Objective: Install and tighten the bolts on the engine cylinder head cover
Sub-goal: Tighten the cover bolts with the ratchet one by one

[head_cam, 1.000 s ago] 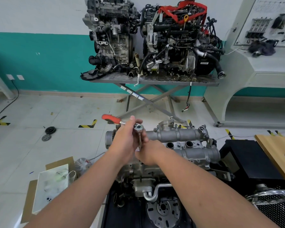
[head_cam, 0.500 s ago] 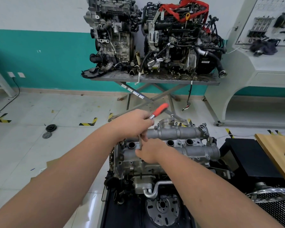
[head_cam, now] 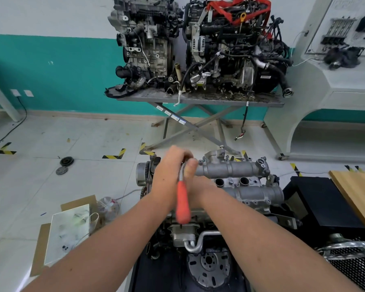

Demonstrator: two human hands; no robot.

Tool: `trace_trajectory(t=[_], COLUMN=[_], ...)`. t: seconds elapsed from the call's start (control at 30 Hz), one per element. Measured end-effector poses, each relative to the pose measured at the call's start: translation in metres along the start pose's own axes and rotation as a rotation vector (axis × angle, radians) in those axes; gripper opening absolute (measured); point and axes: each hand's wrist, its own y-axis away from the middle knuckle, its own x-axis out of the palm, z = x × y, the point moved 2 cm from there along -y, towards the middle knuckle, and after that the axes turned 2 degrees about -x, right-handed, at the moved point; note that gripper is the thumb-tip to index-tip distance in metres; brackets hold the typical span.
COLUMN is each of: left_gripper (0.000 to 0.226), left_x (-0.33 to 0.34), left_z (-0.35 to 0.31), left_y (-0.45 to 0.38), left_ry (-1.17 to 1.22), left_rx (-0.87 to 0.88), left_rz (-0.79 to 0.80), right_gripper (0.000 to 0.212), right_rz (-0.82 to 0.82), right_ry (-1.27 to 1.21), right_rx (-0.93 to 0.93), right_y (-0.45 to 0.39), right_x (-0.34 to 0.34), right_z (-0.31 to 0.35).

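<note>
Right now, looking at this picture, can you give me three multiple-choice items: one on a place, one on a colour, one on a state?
1. Where does the ratchet handle point?
A. toward the far wall
B. toward the camera
C. straight to the right

2. What colour is the ratchet handle?
A. blue
B. yellow
C. orange-red

3. What is the left hand doing?
A. gripping the ratchet at its head
B. resting flat on the floor
C. holding a cardboard box

Answers: 1 B, the grip runs down between the two forearms. 2 C, the grip is plainly orange-red. 3 A, its fingers curl round the metal end above the cover.
</note>
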Motion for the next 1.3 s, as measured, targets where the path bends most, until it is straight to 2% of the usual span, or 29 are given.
trace_trajectory(t=[0.07,0.13,0.2,0.27,0.47,0.6,0.7,0.77,0.83,0.93,1.0,1.07,1.13,1.2,1.3], left_gripper=[0.025,0.041,0.050,0.043,0.031,0.024,0.025,0.026,0.024,0.031,0.038,0.041,0.044,0.040,0.043], left_x=[0.007,0.012,0.011,0.007,-0.019,-0.030,-0.029,-0.026,-0.023,-0.015,-0.012,-0.010,-0.011,-0.009,0.002], left_z=[0.000,0.004,0.007,0.010,0.012,0.008,0.002,-0.006,-0.016,-0.028,-0.026,-0.022,-0.013,-0.001,0.008], left_y=[0.006,0.009,0.005,-0.002,-0.008,-0.021,-0.035,-0.044,-0.052,-0.059,-0.056,-0.044,-0.028,-0.017,-0.002], left_ry=[0.455,0.750,0.867,0.950,0.890,0.779,0.586,0.323,0.024,-0.437,-0.713,-0.676,-0.500,-0.372,-0.072], left_rx=[-0.384,-0.673,-0.766,-0.818,-0.773,-0.843,-0.872,-0.795,-0.616,-0.246,0.069,0.355,0.490,0.419,0.114], left_rz=[-0.073,-0.092,-0.068,-0.027,0.376,0.419,0.448,0.530,0.642,0.772,0.730,0.557,0.322,0.109,0.030], right_gripper=[0.027,0.029,0.026,0.021,0.027,0.024,0.026,0.030,0.033,0.024,0.017,0.015,0.025,0.038,0.037], right_rz=[0.000,0.013,-0.011,-0.026,0.028,0.037,0.029,0.023,0.013,0.044,0.021,-0.034,-0.021,-0.017,-0.080], right_ry=[0.127,0.203,0.196,0.206,0.205,0.200,0.209,0.232,0.236,0.223,0.204,0.192,0.124,0.056,-0.011], right_rx=[-0.039,-0.039,-0.035,-0.045,-0.031,-0.027,-0.019,-0.046,-0.076,-0.073,-0.082,-0.120,-0.112,-0.096,-0.077], right_y=[0.001,-0.002,-0.005,-0.004,0.001,0.001,-0.002,-0.003,-0.003,-0.003,-0.004,-0.005,-0.007,-0.009,-0.010], right_x=[-0.001,0.002,0.001,0.000,-0.003,-0.003,-0.002,-0.002,-0.001,-0.001,-0.001,-0.001,0.004,0.007,0.003], right_z=[0.004,0.003,0.003,0.004,0.003,0.004,0.004,0.004,0.002,-0.003,-0.004,-0.002,-0.001,-0.003,-0.007])
